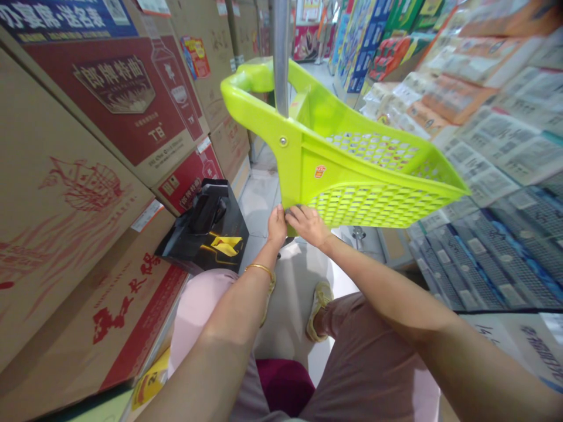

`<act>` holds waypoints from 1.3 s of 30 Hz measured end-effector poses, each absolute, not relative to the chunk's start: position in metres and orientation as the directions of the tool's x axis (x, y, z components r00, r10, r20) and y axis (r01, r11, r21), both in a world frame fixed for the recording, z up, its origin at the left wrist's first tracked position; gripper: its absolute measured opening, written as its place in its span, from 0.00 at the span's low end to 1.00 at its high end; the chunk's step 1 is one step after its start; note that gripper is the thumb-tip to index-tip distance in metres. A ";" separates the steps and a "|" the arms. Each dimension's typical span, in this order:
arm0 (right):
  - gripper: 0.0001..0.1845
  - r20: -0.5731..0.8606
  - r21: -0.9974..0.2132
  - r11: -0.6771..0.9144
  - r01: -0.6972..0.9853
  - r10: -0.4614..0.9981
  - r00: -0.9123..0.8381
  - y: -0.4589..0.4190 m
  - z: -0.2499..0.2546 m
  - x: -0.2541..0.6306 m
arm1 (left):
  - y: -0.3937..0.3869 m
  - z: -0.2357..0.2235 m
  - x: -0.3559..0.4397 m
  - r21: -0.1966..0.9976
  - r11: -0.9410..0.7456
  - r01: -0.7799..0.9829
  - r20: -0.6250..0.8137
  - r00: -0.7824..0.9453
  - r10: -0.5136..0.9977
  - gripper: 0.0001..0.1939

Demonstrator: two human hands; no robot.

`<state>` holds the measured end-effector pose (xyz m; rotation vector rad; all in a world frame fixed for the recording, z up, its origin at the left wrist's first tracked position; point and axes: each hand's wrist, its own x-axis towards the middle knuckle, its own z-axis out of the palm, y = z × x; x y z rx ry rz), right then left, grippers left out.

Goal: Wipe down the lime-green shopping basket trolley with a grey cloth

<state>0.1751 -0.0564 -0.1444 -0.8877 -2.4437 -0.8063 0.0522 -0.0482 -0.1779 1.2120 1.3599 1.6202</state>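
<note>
A lime-green plastic shopping basket (352,158) with perforated walls is tilted up in front of me, on a grey metal pole (280,53). Both hands meet at its lower near corner. My left hand (277,225), a gold bangle on its wrist, has its fingers closed against the basket's bottom edge. My right hand (309,224) curls its fingers round the same edge beside it. What exactly sits under the fingertips is hidden. My knees in pink trousers and a yellow shoe (317,310) show below.
Stacked brown and red cardboard cartons (109,117) wall the left side. A black gift bag (209,231) leans at their foot. Shelves of packaged goods (492,176) fill the right. A narrow white-tiled aisle (259,193) runs ahead.
</note>
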 end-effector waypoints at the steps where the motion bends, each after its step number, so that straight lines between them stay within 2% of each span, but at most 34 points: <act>1: 0.14 0.585 0.345 0.600 0.721 0.464 -0.666 -0.056 -0.135 0.173 | -0.049 -0.177 0.053 0.973 -0.223 0.051 0.227 -0.337 0.914 0.21; 4: 0.16 0.664 0.235 0.524 0.819 0.528 -0.528 -0.052 -0.114 0.164 | -0.050 -0.175 0.056 0.973 -0.227 0.029 0.222 -0.366 0.904 0.19; 6: 0.16 0.674 0.207 0.515 0.832 0.541 -0.502 -0.049 -0.109 0.160 | -0.051 -0.175 0.057 0.975 -0.221 0.015 0.211 -0.372 0.904 0.18; 14: 0.15 0.537 0.304 0.654 0.692 0.483 -0.692 -0.048 -0.143 0.168 | -0.043 -0.179 0.051 0.986 -0.169 0.009 0.161 -0.367 0.916 0.09; 19: 0.15 0.504 0.340 0.660 0.670 0.473 -0.723 -0.051 -0.161 0.175 | -0.044 -0.179 0.051 0.981 -0.185 0.061 0.194 -0.347 0.917 0.15; 25: 0.13 0.400 0.359 0.746 0.561 0.420 -0.815 -0.054 -0.175 0.184 | -0.047 -0.176 0.050 0.982 -0.168 0.089 0.188 -0.328 0.926 0.22; 28: 0.14 0.436 0.329 0.708 0.625 0.473 -0.766 -0.054 -0.162 0.183 | -0.046 -0.176 0.051 0.978 -0.182 0.099 0.205 -0.326 0.923 0.23; 35: 0.16 0.644 0.185 0.542 0.820 0.564 -0.518 -0.044 -0.115 0.168 | -0.048 -0.170 0.053 0.980 -0.198 0.035 0.197 -0.354 0.914 0.21; 39: 0.15 0.579 0.238 0.616 0.751 0.531 -0.619 -0.044 -0.131 0.171 | -0.047 -0.172 0.048 0.981 -0.189 0.037 0.190 -0.364 0.912 0.19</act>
